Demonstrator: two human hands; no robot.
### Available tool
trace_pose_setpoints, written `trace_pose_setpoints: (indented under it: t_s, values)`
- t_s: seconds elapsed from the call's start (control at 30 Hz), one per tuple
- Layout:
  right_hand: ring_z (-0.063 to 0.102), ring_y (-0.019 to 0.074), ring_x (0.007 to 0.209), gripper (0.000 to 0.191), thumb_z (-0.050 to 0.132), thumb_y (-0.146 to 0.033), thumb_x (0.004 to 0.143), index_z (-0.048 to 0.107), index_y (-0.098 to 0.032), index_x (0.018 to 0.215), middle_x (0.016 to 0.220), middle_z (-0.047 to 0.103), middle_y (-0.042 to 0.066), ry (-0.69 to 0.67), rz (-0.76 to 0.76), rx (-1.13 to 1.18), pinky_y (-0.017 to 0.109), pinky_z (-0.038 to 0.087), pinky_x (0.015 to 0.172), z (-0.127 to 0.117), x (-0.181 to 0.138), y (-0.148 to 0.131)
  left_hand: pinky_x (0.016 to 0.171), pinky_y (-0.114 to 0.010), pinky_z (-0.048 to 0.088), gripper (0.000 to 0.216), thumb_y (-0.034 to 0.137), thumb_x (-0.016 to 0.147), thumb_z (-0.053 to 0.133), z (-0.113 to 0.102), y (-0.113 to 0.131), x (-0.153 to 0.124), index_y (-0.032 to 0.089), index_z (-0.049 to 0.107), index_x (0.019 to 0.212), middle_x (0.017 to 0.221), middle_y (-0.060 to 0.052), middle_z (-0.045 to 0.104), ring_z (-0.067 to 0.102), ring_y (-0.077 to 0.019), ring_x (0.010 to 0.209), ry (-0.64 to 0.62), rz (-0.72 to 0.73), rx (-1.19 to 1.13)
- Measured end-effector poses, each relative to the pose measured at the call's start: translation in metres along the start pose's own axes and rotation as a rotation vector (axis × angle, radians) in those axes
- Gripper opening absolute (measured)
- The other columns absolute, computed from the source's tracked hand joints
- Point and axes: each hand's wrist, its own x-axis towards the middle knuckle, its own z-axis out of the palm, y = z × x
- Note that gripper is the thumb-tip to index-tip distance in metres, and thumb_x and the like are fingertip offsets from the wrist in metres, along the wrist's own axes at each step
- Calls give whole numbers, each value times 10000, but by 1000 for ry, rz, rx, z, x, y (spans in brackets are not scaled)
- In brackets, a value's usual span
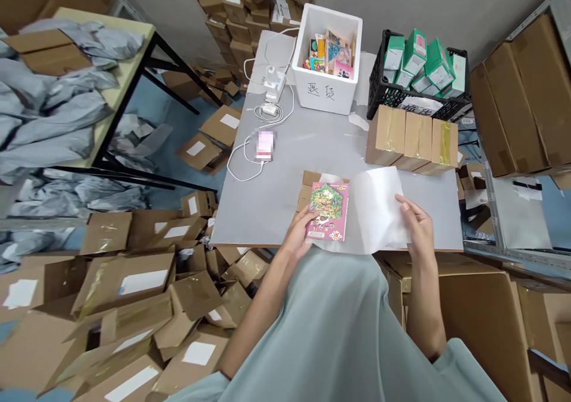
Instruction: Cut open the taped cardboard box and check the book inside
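At the front edge of the grey table [303,122], my left hand [300,231] is closed on the lower left side of a pink picture booklet [338,212] with a green illustrated front. Under and beside the booklet spreads a thin white wrapping sheet [379,203], whose right part curls upward. My right hand [416,220] pinches that sheet by its right edge. A piece of brown cardboard [307,191] shows behind the booklet; the rest of it is hidden.
Farther back are a white foam box [325,96] of colourful packs, a black crate [388,96] of green boxes, and several brown cartons [417,137]. A power strip [273,84] and a cabled phone [265,145] lie left. Opened cardboard boxes [147,280] crowd the floor.
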Motion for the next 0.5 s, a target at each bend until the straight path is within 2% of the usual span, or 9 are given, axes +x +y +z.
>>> trace_pose_setpoints:
  t_s: [0.1, 0.23, 0.33, 0.4, 0.5]
  values:
    - [694, 424, 1414, 786, 842, -851, 773, 882, -193, 1202, 1398, 816, 172, 0, -9, -203, 590, 482, 1266, -8, 8, 19, 906, -384, 673, 460, 263, 737, 893, -2, 7, 0, 158, 768, 1167, 1102, -94, 865, 834, -272, 946, -22, 8, -30]
    - [641, 425, 1496, 902, 796, -928, 760, 853, -195, 1281, 1490, 766, 180, -177, 42, -193, 597, 409, 1337, 15, 3, 36, 949, -407, 676, 432, 235, 756, 832, 6, 8, -1, 169, 748, 1174, 1092, -80, 864, 835, -271, 954, -78, -39, -78]
    - [613, 388, 1537, 830, 816, -868, 814, 819, -251, 1369, 1574, 719, 131, -377, 72, -73, 555, 430, 1338, 48, -8, 36, 926, -391, 669, 433, 241, 794, 803, 14, 3, -4, 175, 739, 1217, 1086, -71, 862, 831, -263, 953, -126, -100, -93]
    - [636, 368, 1516, 751, 819, -827, 850, 815, -290, 1375, 1557, 736, 93, -494, 89, 49, 538, 481, 1306, 69, -15, 33, 917, -375, 660, 447, 243, 813, 794, 18, -2, -5, 172, 739, 1251, 1092, -70, 860, 827, -255, 944, -158, -121, -94]
    - [694, 352, 1435, 647, 867, -772, 842, 843, -305, 1289, 1422, 812, 62, -558, 62, 195, 518, 552, 1243, 93, -19, 30, 923, -367, 651, 499, 245, 813, 801, 22, -9, -7, 183, 734, 1304, 1108, -64, 858, 825, -254, 953, -179, -115, -66]
